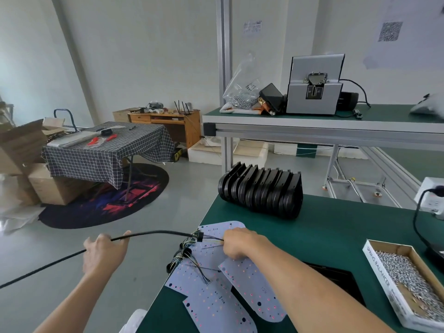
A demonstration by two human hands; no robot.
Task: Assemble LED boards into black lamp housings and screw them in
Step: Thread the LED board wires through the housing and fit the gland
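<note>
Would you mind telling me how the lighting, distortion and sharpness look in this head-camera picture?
Head view: soft, even daylight with faint shadows; wide-angle bending curves the aluminium post and the floor edges; the wall papers are too blurred to read; the left hand, right hand and LED boards are fairly sharp; slight glare on the black housings.

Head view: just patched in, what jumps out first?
The left hand grips a black cable off the bench edge, while the right hand pinches its wires over the white LED boards. Behind them a row of black lamp housings stands on the green bench.
</note>
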